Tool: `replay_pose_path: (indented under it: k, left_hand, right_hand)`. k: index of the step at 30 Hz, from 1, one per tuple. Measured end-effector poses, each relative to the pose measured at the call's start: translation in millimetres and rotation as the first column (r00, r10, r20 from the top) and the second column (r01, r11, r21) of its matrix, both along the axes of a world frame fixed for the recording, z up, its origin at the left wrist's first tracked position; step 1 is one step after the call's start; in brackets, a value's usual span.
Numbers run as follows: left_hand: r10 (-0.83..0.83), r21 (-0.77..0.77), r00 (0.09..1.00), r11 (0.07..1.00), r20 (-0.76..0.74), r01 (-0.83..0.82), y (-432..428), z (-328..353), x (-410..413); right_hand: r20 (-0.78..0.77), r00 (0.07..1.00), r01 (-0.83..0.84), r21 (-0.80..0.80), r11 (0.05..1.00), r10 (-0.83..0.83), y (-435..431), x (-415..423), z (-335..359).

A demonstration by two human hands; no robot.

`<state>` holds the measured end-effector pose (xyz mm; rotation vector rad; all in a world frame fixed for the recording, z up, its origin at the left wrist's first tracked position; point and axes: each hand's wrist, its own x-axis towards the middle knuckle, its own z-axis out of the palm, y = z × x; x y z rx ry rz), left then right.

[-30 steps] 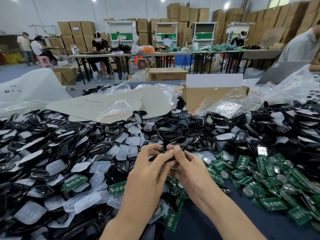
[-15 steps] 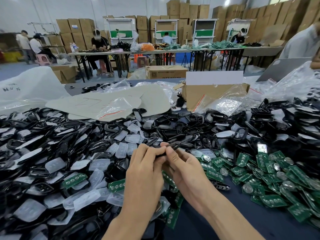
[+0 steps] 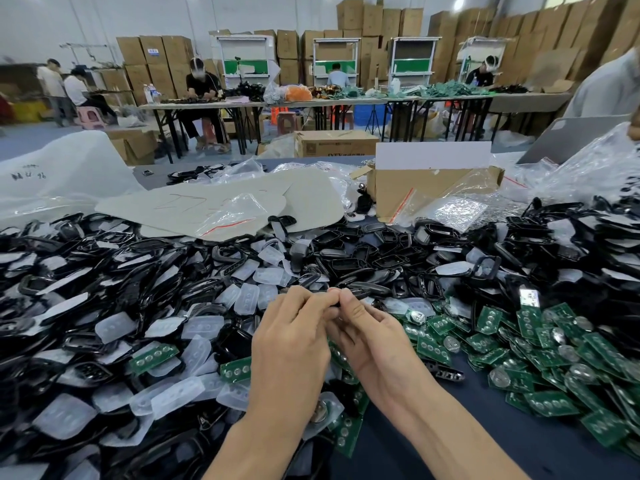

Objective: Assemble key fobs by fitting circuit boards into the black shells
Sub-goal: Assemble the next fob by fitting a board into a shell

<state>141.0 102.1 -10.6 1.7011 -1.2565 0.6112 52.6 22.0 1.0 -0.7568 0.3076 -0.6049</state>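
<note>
My left hand [image 3: 292,344] and my right hand [image 3: 372,344] meet fingertip to fingertip above the table, together pinching a small black shell [image 3: 360,295] that is mostly hidden by the fingers. Whether a board sits inside it cannot be seen. A big heap of black shells [image 3: 363,261] spreads across the table behind and to the left. Green circuit boards [image 3: 540,344] with round silver cells lie piled to the right. Translucent rubber pads [image 3: 114,327] are mixed into the shells on the left.
An open cardboard box [image 3: 426,188] and clear plastic bags [image 3: 457,211] stand behind the heap. A flat grey card sheet [image 3: 214,202] lies at the back left. Bare dark blue tabletop [image 3: 460,441] shows near my right forearm. People work at tables [image 3: 311,102] farther back.
Both hands have lifted slightly and drawn closer together at the fingertips, still working the same black shell. The piles have not moved.
</note>
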Motion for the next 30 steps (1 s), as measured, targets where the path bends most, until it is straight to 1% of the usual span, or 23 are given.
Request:
replay_pose_path:
  k: [3,4,5,6,7,8,9,10,11,12,13,15,18,19,21,22,23,24,25,27,28,29,30]
  left_hand:
    - [-0.065,0.024,0.995,0.997,-0.076,0.067,-1,3,-4]
    - [-0.1,0.016,0.983,0.994,-0.156,0.104,0,5,-4]
    - [-0.133,-0.001,0.951,0.99,-0.28,0.138,1,9,-4]
    - [-0.159,-0.024,0.887,0.986,-0.433,0.165,4,12,-3]
    - [-0.19,-0.059,0.774,0.979,-0.604,0.194,6,15,-2]
    - [-0.234,-0.119,0.604,0.967,-0.762,0.225,7,19,1]
    - [-0.295,-0.204,0.377,0.943,-0.878,0.264,7,22,4]
    - [-0.345,-0.289,0.156,0.91,-0.926,0.298,7,25,5]
    - [-0.363,-0.347,-0.011,0.881,-0.932,0.322,8,27,6]
    - [-0.352,-0.369,-0.112,0.863,-0.929,0.345,8,29,6]
    - [-0.334,-0.377,-0.178,0.853,-0.926,0.362,10,29,7]
    - [-0.297,-0.383,-0.26,0.834,-0.919,0.398,13,28,11]
    - [-0.265,-0.393,-0.33,0.814,-0.906,0.427,18,26,16]
    - [-0.274,-0.402,-0.333,0.814,-0.902,0.42,19,25,17]
    - [-0.318,-0.416,-0.29,0.818,-0.903,0.397,17,23,17]
    - [-0.346,-0.417,-0.24,0.823,-0.907,0.387,16,22,16]
    - [-0.37,-0.404,-0.164,0.832,-0.915,0.381,15,22,15]
    - [-0.383,-0.376,-0.059,0.847,-0.922,0.377,13,22,15]
    - [-0.381,-0.331,0.069,0.869,-0.922,0.369,13,22,14]
    - [-0.319,-0.203,0.349,0.922,-0.881,0.33,12,21,13]
    - [-0.28,-0.148,0.467,0.942,-0.839,0.3,13,20,12]
    - [-0.256,-0.115,0.552,0.954,-0.794,0.277,13,19,11]
    - [-0.243,-0.098,0.607,0.96,-0.757,0.263,14,18,8]
  right_hand:
    - [-0.027,0.999,0.028,-0.034,0.999,-0.029,-1,-1,1]
    - [-0.032,0.999,0.038,-0.054,0.998,-0.039,-2,-2,2]
    - [-0.039,0.998,0.054,-0.08,0.995,-0.057,-3,-2,3]
    - [-0.048,0.995,0.078,-0.121,0.99,-0.085,-4,-3,4]
    - [-0.061,0.991,0.108,-0.177,0.978,-0.121,-5,-4,6]
    - [-0.078,0.984,0.136,-0.246,0.96,-0.16,-7,-5,7]
    - [-0.099,0.976,0.151,-0.321,0.935,-0.192,-8,-7,8]
    - [-0.119,0.97,0.149,-0.396,0.906,-0.211,-9,-10,9]
    - [-0.133,0.966,0.136,-0.46,0.877,-0.22,-9,-12,11]
    - [-0.14,0.966,0.119,-0.508,0.853,-0.218,-8,-14,12]
    - [-0.143,0.968,0.099,-0.542,0.835,-0.207,-8,-16,14]
    - [-0.147,0.974,0.058,-0.581,0.812,-0.175,-7,-18,16]
    - [-0.159,0.979,0.007,-0.612,0.791,-0.131,-8,-20,18]
    - [-0.167,0.979,-0.013,-0.62,0.784,-0.116,-9,-20,18]
    - [-0.177,0.98,-0.048,-0.637,0.769,-0.086,-10,-21,18]
    - [-0.179,0.981,-0.06,-0.645,0.762,-0.074,-10,-21,18]
    - [-0.179,0.982,-0.07,-0.648,0.758,-0.061,-11,-22,17]
    - [-0.178,0.983,-0.078,-0.644,0.761,-0.05,-12,-22,16]
    - [-0.177,0.983,-0.081,-0.632,0.771,-0.042,-13,-21,15]
    - [-0.16,0.986,-0.05,-0.576,0.816,-0.052,-14,-18,12]
    - [-0.139,0.988,-0.018,-0.532,0.846,-0.067,-13,-16,10]
    - [-0.117,0.989,0.021,-0.487,0.873,-0.089,-13,-14,8]
    - [-0.102,0.988,0.058,-0.451,0.891,-0.116,-12,-12,7]
